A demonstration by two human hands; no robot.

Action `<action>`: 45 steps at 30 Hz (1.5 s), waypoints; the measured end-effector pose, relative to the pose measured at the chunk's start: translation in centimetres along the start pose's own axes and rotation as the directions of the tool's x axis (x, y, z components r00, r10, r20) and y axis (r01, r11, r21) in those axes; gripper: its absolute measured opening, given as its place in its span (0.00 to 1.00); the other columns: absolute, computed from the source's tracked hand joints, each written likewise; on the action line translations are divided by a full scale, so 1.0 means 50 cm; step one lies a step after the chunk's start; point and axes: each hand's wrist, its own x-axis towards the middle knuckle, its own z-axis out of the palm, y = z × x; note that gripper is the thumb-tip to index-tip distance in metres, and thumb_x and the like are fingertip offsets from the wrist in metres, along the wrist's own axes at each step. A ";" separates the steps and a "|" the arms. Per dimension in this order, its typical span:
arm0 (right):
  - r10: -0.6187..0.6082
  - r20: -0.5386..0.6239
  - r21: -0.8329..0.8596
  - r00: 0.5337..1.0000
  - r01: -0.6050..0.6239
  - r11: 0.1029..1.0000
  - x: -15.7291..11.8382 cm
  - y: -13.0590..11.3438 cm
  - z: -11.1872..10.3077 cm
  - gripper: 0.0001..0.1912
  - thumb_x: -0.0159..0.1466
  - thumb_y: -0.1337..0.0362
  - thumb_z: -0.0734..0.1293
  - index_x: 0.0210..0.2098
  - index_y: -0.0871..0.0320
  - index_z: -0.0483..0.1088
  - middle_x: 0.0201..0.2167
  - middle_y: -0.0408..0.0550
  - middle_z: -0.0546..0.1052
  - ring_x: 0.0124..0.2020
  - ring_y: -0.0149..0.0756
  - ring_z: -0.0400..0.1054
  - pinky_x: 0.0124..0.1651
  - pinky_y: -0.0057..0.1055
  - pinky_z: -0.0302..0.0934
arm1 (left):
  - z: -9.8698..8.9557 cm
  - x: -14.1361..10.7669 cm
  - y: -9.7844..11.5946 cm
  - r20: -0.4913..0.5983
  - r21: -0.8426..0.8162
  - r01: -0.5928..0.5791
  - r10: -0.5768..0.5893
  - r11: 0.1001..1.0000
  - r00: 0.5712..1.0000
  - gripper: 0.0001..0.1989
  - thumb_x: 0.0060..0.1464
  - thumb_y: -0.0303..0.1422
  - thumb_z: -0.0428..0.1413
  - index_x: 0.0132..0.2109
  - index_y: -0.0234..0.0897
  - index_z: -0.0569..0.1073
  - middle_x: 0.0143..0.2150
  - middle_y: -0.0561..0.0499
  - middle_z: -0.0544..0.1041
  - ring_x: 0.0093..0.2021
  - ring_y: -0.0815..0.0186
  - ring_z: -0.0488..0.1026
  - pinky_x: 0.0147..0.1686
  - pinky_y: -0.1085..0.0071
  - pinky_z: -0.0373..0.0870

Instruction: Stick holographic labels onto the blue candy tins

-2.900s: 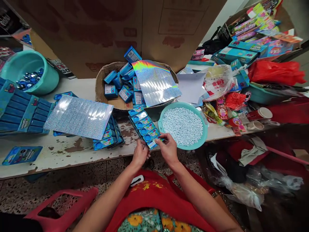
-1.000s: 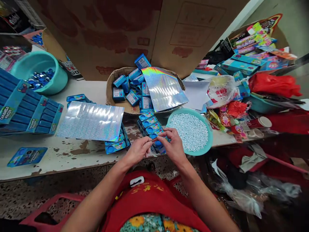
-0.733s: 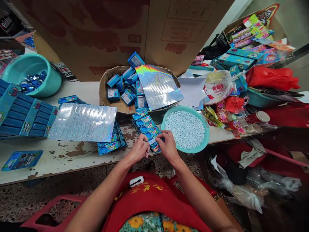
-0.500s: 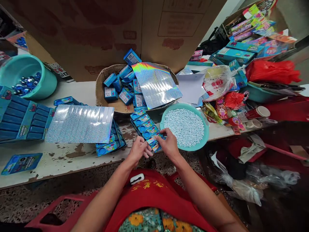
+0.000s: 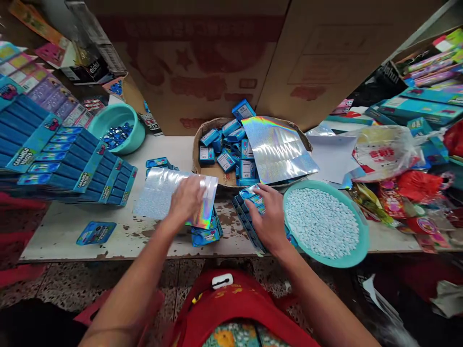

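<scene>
My left hand (image 5: 187, 196) is over the right part of a silvery holographic sheet (image 5: 154, 195), its fingers smeared by motion. Whether they grip the sheet cannot be made out. Under the sheet's right side, blue candy packs (image 5: 205, 237) are partly covered. My right hand (image 5: 269, 217) is closed over a row of blue candy packs (image 5: 249, 192), thumb at their left edge and fingers across the far end. The row leans, showing its dark slotted side. Touching or close by on the right is a teal basin (image 5: 361, 233) full of small pale blue candies (image 5: 321, 219).
A cardboard tray (image 5: 197, 161) behind holds loose blue boxes and another holographic sheet (image 5: 278, 149). Stacked blue display boxes (image 5: 83, 178), a teal bucket (image 5: 135, 137) of shiny blue pieces and a flat blue card (image 5: 96, 233) lie left. Plastic bags (image 5: 387, 149) crowd the right.
My left hand has left the candy packs and moved left onto the holographic sheet, whose right side now bends. My right hand stays at the row, which now leans. The view has turned left.
</scene>
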 end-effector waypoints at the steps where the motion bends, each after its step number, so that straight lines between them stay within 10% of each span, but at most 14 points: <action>1: -0.036 0.060 0.018 0.998 0.035 0.999 0.029 -0.026 0.039 0.15 0.63 0.60 0.63 0.49 0.55 0.66 0.51 0.55 0.68 0.54 0.46 0.60 0.56 0.47 0.54 | -0.011 0.035 -0.042 -0.014 0.062 -0.013 0.014 0.998 1.000 0.13 0.58 0.35 0.48 0.48 0.40 0.68 0.54 0.43 0.70 0.57 0.52 0.62 0.55 0.53 0.56; 6: -0.061 0.328 -0.120 0.943 0.106 0.987 0.113 -0.087 0.242 0.24 0.62 0.56 0.64 0.56 0.57 0.63 0.59 0.56 0.63 0.59 0.49 0.53 0.59 0.48 0.50 | 0.022 0.131 -0.165 0.126 0.111 -0.077 0.063 0.991 0.990 0.10 0.58 0.38 0.48 0.38 0.39 0.70 0.44 0.46 0.74 0.51 0.54 0.64 0.58 0.43 0.44; 11: -0.074 0.412 -0.239 0.908 0.187 0.953 0.082 -0.095 0.299 0.25 0.65 0.58 0.61 0.60 0.57 0.58 0.63 0.53 0.59 0.64 0.53 0.45 0.62 0.55 0.39 | 0.041 0.117 -0.166 0.041 0.098 -0.112 0.109 0.989 0.993 0.12 0.60 0.38 0.46 0.36 0.40 0.71 0.41 0.49 0.76 0.47 0.58 0.66 0.59 0.45 0.42; 21: -0.125 0.213 0.104 0.969 0.105 0.989 0.061 -0.159 0.132 0.08 0.66 0.65 0.60 0.34 0.55 0.70 0.32 0.47 0.76 0.38 0.36 0.68 0.44 0.35 0.60 | 0.035 0.111 -0.164 -0.075 0.001 -0.084 0.084 0.996 0.994 0.10 0.59 0.37 0.48 0.39 0.41 0.72 0.43 0.49 0.76 0.50 0.57 0.66 0.62 0.46 0.37; 25: 0.084 0.148 0.276 0.985 -0.123 0.953 0.070 -0.147 0.028 0.03 0.63 0.63 0.64 0.33 0.54 0.69 0.31 0.43 0.74 0.34 0.33 0.68 0.40 0.32 0.62 | -0.015 0.053 -0.052 -0.157 -0.410 -0.137 0.078 0.902 0.985 0.18 0.57 0.39 0.50 0.53 0.39 0.67 0.55 0.45 0.69 0.57 0.57 0.63 0.58 0.56 0.56; 28: 0.211 0.201 0.379 0.957 -0.274 0.884 0.053 -0.110 -0.025 0.03 0.60 0.63 0.66 0.32 0.55 0.69 0.29 0.41 0.74 0.31 0.31 0.69 0.39 0.30 0.63 | -0.021 -0.011 0.072 0.151 -0.728 -0.014 0.180 0.686 0.972 0.17 0.54 0.41 0.52 0.49 0.39 0.69 0.40 0.49 0.75 0.41 0.63 0.73 0.41 0.67 0.70; 33: 0.390 0.252 0.372 0.886 -0.461 0.806 -0.028 -0.013 -0.068 0.06 0.59 0.60 0.67 0.31 0.56 0.71 0.31 0.44 0.75 0.35 0.34 0.69 0.40 0.33 0.64 | 0.070 -0.076 0.191 0.451 -0.781 0.328 0.116 0.532 0.885 0.10 0.56 0.39 0.49 0.39 0.38 0.69 0.22 0.56 0.69 0.22 0.71 0.67 0.23 0.76 0.65; 45: 0.425 0.071 0.052 0.903 -0.428 0.902 -0.116 0.144 -0.056 0.05 0.57 0.63 0.67 0.28 0.56 0.74 0.43 0.51 0.69 0.47 0.42 0.62 0.52 0.41 0.56 | 0.232 -0.102 0.235 0.500 -0.731 0.433 -0.018 0.527 0.866 0.08 0.51 0.30 0.46 0.39 0.40 0.54 0.22 0.61 0.68 0.16 0.74 0.64 0.17 0.80 0.60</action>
